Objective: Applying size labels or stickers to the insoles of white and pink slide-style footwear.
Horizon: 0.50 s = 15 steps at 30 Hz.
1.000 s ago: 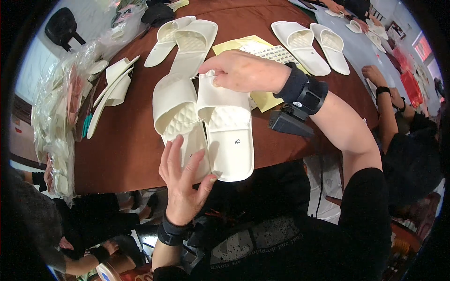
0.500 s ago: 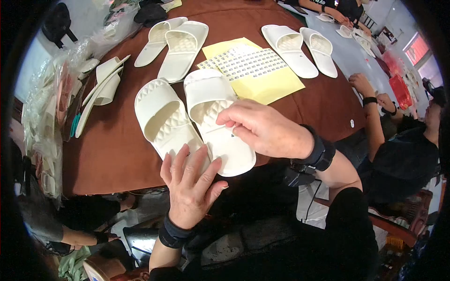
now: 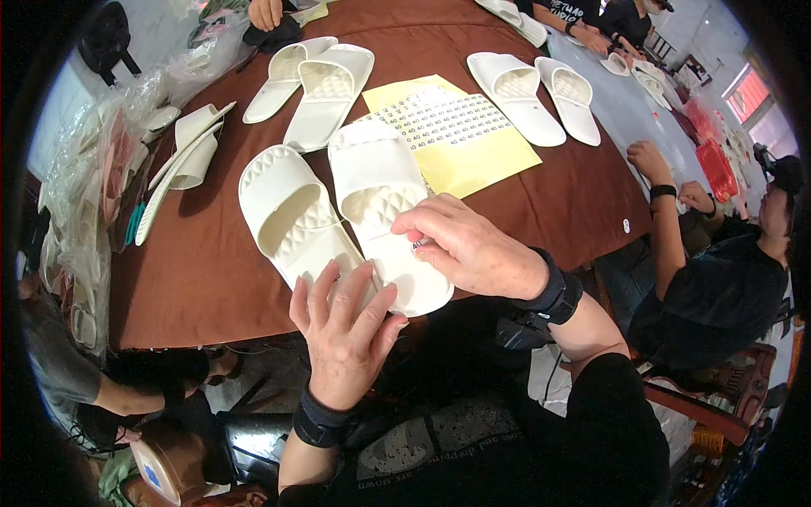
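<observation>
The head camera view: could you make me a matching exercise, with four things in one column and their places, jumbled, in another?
Things
1. Left hand
2. Right hand
3. Label sheets
4. Red container

Places
A. Between the upper-left slippers and the upper-right slippers
B. At the right, beyond the brown cloth
C. Over the heel end of the near pair's left slipper
D. Over the near pair's right slipper

Pairs: 1-C; 2-D; 3-A; 4-B

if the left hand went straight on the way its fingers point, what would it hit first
Probably the strap of the slipper under the left hand, though depth is unclear and it might pass above.
</observation>
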Tool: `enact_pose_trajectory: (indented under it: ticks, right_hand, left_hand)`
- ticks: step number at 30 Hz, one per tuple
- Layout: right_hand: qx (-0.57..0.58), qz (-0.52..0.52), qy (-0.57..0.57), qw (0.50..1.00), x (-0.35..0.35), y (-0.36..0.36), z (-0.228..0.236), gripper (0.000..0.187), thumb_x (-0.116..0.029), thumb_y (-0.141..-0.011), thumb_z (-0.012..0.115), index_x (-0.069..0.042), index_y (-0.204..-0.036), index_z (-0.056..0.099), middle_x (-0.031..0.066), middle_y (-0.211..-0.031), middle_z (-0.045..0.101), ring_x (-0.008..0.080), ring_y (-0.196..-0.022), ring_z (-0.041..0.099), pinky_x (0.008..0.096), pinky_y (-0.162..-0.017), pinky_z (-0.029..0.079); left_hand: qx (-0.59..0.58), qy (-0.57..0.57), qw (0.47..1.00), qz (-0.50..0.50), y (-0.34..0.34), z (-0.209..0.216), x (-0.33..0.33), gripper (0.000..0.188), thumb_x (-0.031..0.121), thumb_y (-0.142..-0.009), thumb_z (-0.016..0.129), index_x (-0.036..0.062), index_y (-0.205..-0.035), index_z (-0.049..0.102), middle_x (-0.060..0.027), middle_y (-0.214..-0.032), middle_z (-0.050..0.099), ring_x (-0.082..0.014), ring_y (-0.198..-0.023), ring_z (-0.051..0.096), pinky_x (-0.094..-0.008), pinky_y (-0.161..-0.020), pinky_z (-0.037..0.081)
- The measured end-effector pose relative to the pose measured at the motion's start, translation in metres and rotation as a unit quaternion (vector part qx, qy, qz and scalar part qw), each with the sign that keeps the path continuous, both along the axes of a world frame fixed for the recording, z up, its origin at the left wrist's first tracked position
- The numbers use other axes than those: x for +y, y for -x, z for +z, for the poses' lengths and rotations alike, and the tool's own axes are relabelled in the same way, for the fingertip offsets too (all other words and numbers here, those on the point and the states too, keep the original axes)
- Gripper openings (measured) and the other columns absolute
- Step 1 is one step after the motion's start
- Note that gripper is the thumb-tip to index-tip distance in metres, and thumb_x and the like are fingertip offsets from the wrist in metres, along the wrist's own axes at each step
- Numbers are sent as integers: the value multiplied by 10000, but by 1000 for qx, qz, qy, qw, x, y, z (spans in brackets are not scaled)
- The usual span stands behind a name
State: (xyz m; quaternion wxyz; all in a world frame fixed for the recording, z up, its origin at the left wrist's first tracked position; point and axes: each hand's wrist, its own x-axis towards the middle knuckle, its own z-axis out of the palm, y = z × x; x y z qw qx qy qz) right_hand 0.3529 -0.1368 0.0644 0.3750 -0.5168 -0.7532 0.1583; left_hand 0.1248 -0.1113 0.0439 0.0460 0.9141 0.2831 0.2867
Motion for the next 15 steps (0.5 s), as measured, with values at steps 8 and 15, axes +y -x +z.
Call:
enact_pose_trajectory:
  ticks: [8, 15]
  right_hand:
    - [40, 10, 39, 998, 1, -3, -1, 316, 35, -829, 591, -32, -1136, 553, 106, -940, 543, 247, -877, 549, 355, -818, 461]
    - [95, -14, 72, 993, 2, -1, -2, 307, 34, -798, 584, -29, -1097, 555, 123, -917, 572, 286, -868, 576, 379, -813, 474]
  left_hand:
    - [-4, 3, 1000, 6, 0, -1, 0, 376, 321, -785, 749, 184, -1120, 650, -51, -1289, 584, -331, -1281, 444, -537, -1103, 238]
    - [-7, 6, 1000, 11, -1, -1, -1, 357, 320, -787, 748, 184, -1103, 655, -49, -1283, 588, -330, -1281, 445, -535, -1110, 231]
